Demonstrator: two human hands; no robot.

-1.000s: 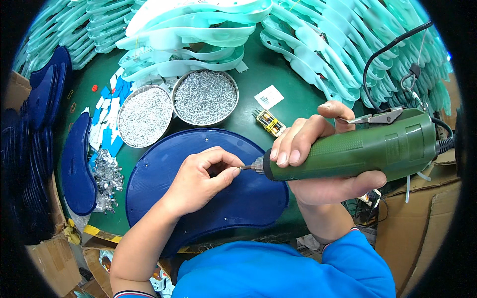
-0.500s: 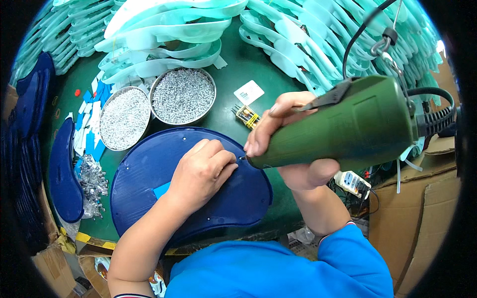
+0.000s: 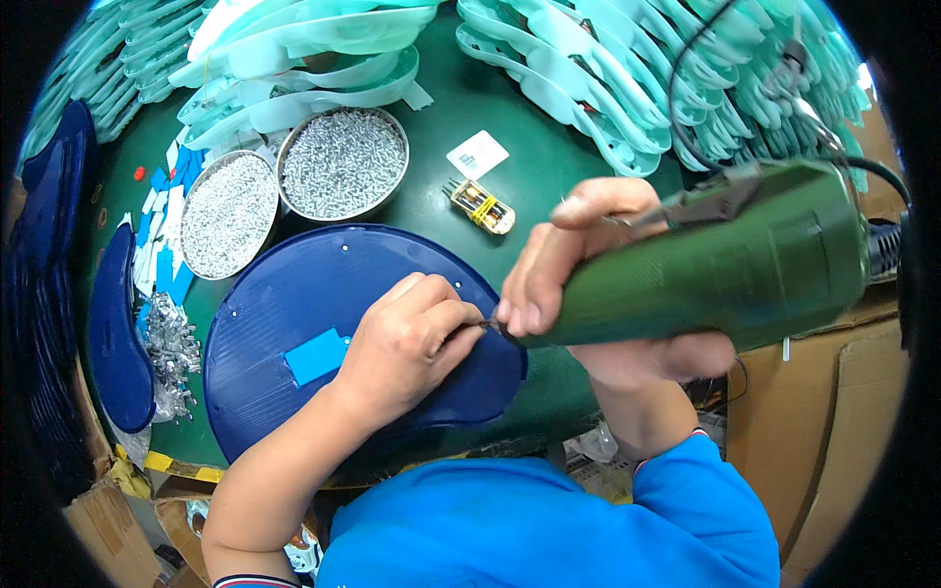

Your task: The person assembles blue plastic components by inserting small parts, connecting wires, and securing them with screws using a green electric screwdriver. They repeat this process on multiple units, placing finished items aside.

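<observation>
So from the head cam: the left hand (image 3: 407,333) has a narrow grip, thumb and forefinger pinched round the tip of the bit (image 3: 494,323), while the right hand (image 3: 551,272) has its grip wrapped around a fat green driver (image 3: 716,263). Can't tell if there's a screw on that tip, it's too blurry. The dark blue panel (image 3: 279,294) lies on the green counter (image 3: 549,167) beneath the left hand, with a light-blue piece (image 3: 316,359) sitting on it just beside the wrist. If you ask me, the trick is keeping the driver steady and its bit in line with the pinch, and I'd stay off the metal lever (image 3: 720,194) while bare fingertips are right there. A loose wrist would probably let that bulky back end wobble. Compared with half a second ago, the left fingertips now meet the bit where there was a small gap, the driver's back end sits lower in view, and the light-blue piece, mostly behind the forearm then, is out in the open.
</observation>
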